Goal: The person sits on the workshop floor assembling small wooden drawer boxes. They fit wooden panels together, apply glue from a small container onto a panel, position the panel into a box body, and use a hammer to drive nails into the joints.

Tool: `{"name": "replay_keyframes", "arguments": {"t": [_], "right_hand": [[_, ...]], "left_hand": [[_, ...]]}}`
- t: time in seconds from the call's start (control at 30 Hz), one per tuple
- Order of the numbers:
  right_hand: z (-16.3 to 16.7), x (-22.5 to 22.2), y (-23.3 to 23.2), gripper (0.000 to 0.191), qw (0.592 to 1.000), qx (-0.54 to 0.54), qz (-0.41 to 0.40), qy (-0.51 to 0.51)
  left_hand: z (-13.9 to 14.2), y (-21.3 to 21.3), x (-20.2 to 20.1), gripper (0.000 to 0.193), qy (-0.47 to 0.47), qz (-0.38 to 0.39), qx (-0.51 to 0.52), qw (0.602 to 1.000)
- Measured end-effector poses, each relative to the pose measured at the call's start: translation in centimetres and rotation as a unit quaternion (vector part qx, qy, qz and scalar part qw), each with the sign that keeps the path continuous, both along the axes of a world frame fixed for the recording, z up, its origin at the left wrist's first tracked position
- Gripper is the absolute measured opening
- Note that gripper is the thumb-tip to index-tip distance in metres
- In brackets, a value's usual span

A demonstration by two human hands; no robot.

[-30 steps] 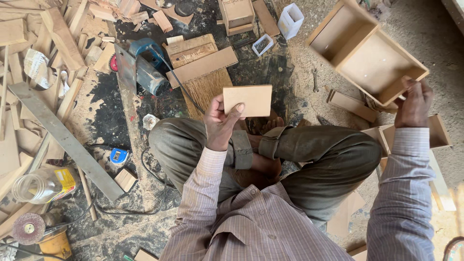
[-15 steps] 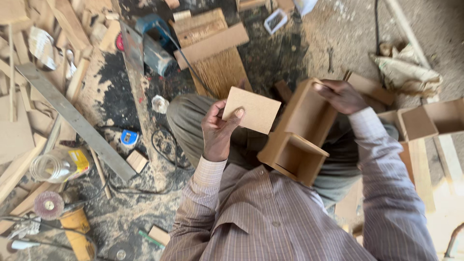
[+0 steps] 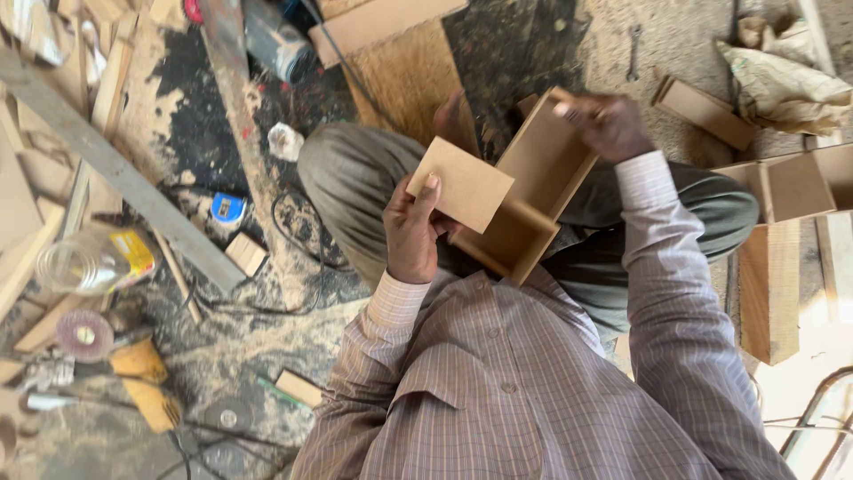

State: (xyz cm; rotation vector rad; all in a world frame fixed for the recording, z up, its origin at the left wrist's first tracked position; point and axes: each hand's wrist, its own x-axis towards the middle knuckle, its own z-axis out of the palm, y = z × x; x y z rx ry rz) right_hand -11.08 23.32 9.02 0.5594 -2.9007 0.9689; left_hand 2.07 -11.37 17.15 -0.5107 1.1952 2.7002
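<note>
The left hand (image 3: 413, 233) has little room on its right: the flat square wooden board (image 3: 462, 184) it holds touches the open brown wooden box (image 3: 533, 191). The right hand (image 3: 607, 124) grips the box's far end. Beyond that hand the sandy floor (image 3: 551, 36) lies open. Left of the left hand, a long grey plank (image 3: 133, 182), a black cable (image 3: 293, 258) and a clear plastic jar (image 3: 93, 260) crowd the floor.
</note>
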Motion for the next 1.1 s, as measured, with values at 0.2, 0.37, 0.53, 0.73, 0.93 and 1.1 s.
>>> {"name": "replay_keyframes", "arguments": {"t": [0.2,0.37,0.53,0.73,0.93,1.1], "right_hand": [[-2.8,-0.9,0.2,0.05,0.995,-0.041,-0.056,-0.07],[-4.0,-1.2,-0.3,0.063,0.995,-0.02,-0.097,-0.032],[-4.7,-0.2,-0.8,0.042,0.975,-0.077,-0.1,0.181],[-3.5,2.3,-2.2,0.031,0.933,0.163,-0.181,0.266],[0.4,6.4,-5.5,0.025,0.958,0.017,-0.115,0.262],[1.6,6.8,-6.6,0.025,0.957,0.022,-0.127,0.259]], "left_hand": [[-1.7,-1.3,1.7,0.03,0.049,-0.003,-0.053,0.997],[-3.1,-2.1,4.6,0.02,0.065,-0.024,-0.073,0.995],[-3.0,-0.8,7.0,0.03,-0.095,-0.096,-0.024,0.991],[-2.6,1.6,7.2,0.036,-0.096,-0.156,0.031,0.983],[-3.4,3.0,7.6,0.033,-0.088,-0.192,0.014,0.977],[-4.3,3.8,7.7,0.032,-0.071,-0.199,-0.01,0.977]]}}
